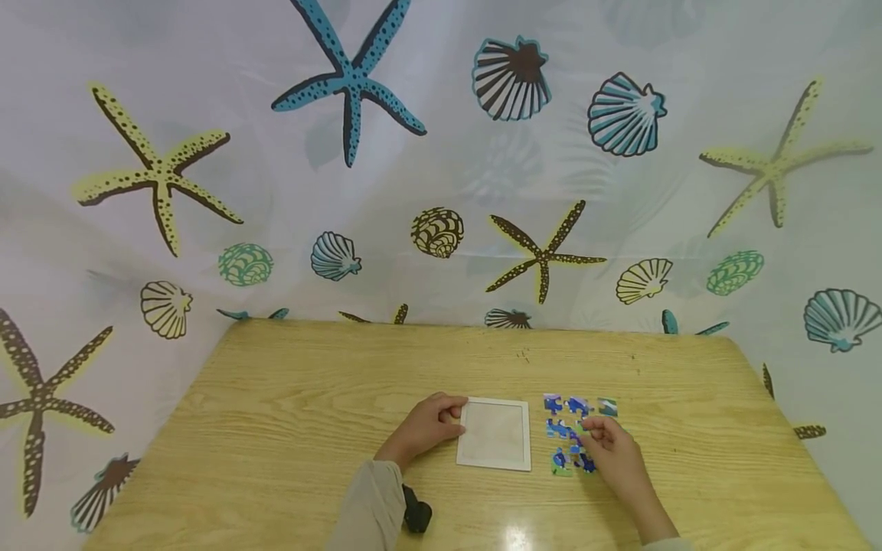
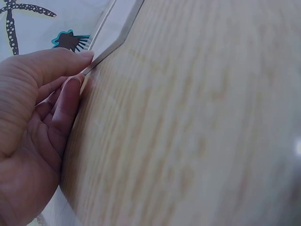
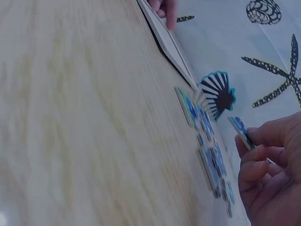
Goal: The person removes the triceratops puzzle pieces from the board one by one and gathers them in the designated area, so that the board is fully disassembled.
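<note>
A square white puzzle frame with a bare inside lies flat on the table. My left hand holds its left side, the index finger at the far corner and the thumb lower down. In the left wrist view that thumb rests on the frame's rim, with a curled finger against the edge. My right hand pinches one puzzle piece between thumb and fingers, raised above the table. Under and beside it lie several blue, purple and green jigsaw pieces, partly hidden by the hand.
The wooden table reaches back to a white curtain printed with starfish and shells, which also hangs at both sides. A small black object sits beside the left sleeve.
</note>
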The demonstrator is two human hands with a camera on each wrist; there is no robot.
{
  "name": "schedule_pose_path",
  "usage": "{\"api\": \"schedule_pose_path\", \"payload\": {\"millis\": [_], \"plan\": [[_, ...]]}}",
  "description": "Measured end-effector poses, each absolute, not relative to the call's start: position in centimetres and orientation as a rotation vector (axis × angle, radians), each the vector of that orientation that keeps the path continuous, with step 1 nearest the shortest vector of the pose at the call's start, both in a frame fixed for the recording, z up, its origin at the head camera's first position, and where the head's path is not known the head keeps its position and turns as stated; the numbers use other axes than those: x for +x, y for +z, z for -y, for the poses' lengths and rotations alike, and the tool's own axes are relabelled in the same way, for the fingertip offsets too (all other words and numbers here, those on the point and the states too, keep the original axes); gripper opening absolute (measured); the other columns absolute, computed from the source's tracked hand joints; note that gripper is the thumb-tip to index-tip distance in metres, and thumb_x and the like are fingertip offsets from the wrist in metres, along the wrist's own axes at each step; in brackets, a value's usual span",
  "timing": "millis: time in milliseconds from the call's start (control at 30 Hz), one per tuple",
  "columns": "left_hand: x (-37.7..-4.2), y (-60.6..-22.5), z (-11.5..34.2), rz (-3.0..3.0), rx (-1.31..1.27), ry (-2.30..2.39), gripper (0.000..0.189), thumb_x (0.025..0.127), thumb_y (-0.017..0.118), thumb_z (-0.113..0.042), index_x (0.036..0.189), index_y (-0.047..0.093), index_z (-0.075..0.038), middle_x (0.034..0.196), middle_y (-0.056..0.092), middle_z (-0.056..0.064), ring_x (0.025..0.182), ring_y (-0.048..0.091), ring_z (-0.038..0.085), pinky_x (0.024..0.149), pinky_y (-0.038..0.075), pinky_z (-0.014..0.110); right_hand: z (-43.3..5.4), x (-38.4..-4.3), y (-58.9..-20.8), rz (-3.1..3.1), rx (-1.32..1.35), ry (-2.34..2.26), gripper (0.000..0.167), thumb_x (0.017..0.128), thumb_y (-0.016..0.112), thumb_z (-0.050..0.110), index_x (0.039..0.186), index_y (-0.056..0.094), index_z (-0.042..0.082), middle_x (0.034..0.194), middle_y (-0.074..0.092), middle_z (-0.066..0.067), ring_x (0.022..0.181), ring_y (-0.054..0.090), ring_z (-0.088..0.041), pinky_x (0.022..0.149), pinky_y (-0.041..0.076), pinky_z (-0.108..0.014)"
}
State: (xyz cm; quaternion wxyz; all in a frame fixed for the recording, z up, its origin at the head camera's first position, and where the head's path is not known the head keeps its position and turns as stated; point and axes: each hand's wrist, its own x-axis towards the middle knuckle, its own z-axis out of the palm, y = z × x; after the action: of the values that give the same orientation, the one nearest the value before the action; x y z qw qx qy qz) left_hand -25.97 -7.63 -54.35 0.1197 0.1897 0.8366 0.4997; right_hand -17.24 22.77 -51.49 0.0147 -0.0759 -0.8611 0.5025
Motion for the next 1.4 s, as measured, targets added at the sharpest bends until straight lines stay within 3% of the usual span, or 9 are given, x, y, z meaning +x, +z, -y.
{"api": "schedule_pose_path", "payload": {"millis": [467, 767, 1000, 1400], "plan": [[-25.8, -54.2, 8.0, -2.437, 0.575, 1.464, 0.046, 0.084, 0.07, -0.005, 0.129, 0.057, 0.0, 0.091, 0.052, 0.003, 0.072, 0.041, 0.013, 0.063, 0.036, 0.022, -27.7, -15.6, -51.9, 2.787, -0.401, 1.399, 0.029, 0.093, 0.059, 0.015, 0.117, 0.058, -0.002, 0.114, 0.059, -0.016, 0.108, 0.054, -0.03, 0.09, 0.046, -0.037], [-25.6, -53.8, 7.9, -2.452, 0.541, 1.467, 0.046, 0.083, 0.07, -0.003, 0.127, 0.058, 0.001, 0.092, 0.053, 0.006, 0.072, 0.042, 0.014, 0.062, 0.035, 0.022, -28.4, -15.3, -52.5, 2.836, -0.397, 1.336, 0.026, 0.09, 0.061, 0.014, 0.11, 0.061, -0.002, 0.1, 0.061, -0.01, 0.092, 0.055, -0.021, 0.074, 0.046, -0.024], [-25.4, -53.7, 7.9, -2.454, 0.546, 1.459, 0.045, 0.084, 0.069, -0.003, 0.127, 0.058, 0.002, 0.092, 0.054, 0.006, 0.073, 0.042, 0.014, 0.063, 0.036, 0.022, -28.3, -15.5, -52.9, 2.855, -0.364, 1.261, 0.02, 0.088, 0.064, 0.011, 0.102, 0.063, -0.003, 0.089, 0.06, -0.007, 0.079, 0.054, -0.016, 0.067, 0.044, -0.026], [-25.6, -54.1, 8.0, -2.453, 0.569, 1.464, 0.045, 0.084, 0.069, -0.004, 0.127, 0.058, 0.002, 0.092, 0.053, 0.005, 0.073, 0.042, 0.013, 0.063, 0.036, 0.022, -28.2, -15.5, -52.9, 2.865, -0.379, 1.225, 0.02, 0.088, 0.065, 0.012, 0.099, 0.064, -0.004, 0.086, 0.058, -0.006, 0.075, 0.051, -0.017, 0.064, 0.042, -0.026]]}}
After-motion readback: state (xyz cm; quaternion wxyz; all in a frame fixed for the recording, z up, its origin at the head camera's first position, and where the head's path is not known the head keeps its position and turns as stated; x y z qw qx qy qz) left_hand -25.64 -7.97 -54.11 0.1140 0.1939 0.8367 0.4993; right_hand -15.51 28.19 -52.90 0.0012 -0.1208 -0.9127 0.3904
